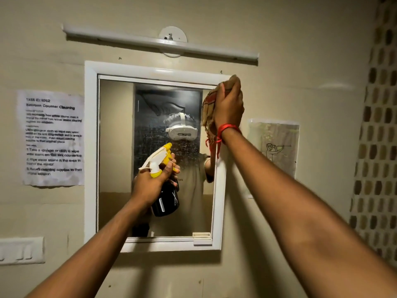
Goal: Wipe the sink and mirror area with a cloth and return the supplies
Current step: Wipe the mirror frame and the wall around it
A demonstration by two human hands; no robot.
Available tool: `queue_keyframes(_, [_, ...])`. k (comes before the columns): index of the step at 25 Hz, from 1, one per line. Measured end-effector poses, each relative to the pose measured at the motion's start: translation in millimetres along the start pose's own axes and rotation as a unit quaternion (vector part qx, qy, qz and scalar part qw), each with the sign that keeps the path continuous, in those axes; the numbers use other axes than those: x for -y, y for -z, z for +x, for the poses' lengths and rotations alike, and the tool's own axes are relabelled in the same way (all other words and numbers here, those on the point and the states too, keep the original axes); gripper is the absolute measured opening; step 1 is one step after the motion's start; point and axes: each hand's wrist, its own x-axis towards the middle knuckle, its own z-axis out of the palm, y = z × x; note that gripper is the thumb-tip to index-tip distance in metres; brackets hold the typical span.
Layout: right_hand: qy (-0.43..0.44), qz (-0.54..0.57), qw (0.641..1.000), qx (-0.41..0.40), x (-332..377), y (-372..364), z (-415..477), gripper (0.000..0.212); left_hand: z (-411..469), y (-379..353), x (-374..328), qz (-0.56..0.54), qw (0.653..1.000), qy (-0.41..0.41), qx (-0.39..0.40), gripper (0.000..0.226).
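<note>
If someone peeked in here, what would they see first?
Probably the white-framed wall mirror in the middle, its glass smeared with spray. The right hand presses a bunched checked cloth at its top right corner, while the left hand holds a black spray bottle with a yellow-and-white trigger lower down.

Both arms raised; left hand [150, 181] and right hand [228, 104] clenched
</note>
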Motion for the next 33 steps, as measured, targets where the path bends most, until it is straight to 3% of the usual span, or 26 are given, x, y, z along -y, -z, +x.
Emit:
queue_keyframes(4, [0.112,-0.161,0.98,-0.016,8,-7,15,0.058,2,12,-12,0.021,1.0,-0.012,-0.004,0.015])
queue_keyframes(6, [0.177,-0.201,0.963,0.016,15,-14,6,0.058,2,25,-17,0.03,0.999,-0.022,-0.011,0.016])
queue_keyframes(10, [0.29,-0.172,0.93,0.145,84,-72,-17,0.053,-1,64,-28,0.051,0.997,-0.046,-0.025,0.026])
queue_keyframes(11, [0.304,-0.172,0.921,0.171,104,-91,-27,0.054,-3,76,-33,0.062,0.996,-0.052,-0.036,0.021])
queue_keyframes(13, [0.323,-0.169,0.907,0.212,142,-127,-49,0.056,-11,103,-43,0.097,0.993,-0.043,-0.06,0.032])
queue_keyframes(16, [0.346,-0.161,0.884,0.27,191,-165,-80,0.057,-27,153,-54,0.132,0.985,-0.025,-0.109,0.02])
queue_keyframes(17, [0.355,-0.161,0.874,0.289,204,-172,-86,0.056,-30,170,-55,0.145,0.982,-0.02,-0.121,0.032])
queue_keyframes(19, [0.391,-0.176,0.847,0.313,218,-177,-92,0.055,-36,191,-61,0.156,0.978,-0.007,-0.141,0.042])
queue_keyframes(22, [0.425,-0.188,0.823,0.327,212,-172,-88,0.057,-36,202,-65,0.147,0.975,0.007,-0.167,0.027])
queue_keyframes(25, [0.389,-0.197,0.849,0.299,188,-144,-74,0.064,-34,187,-73,0.149,0.977,0.01,-0.149,0.013])
queue_keyframes(33, [0.19,-0.283,0.924,0.172,55,-28,-13,0.071,-32,110,-64,0.069,0.996,0.002,-0.052,0.023])
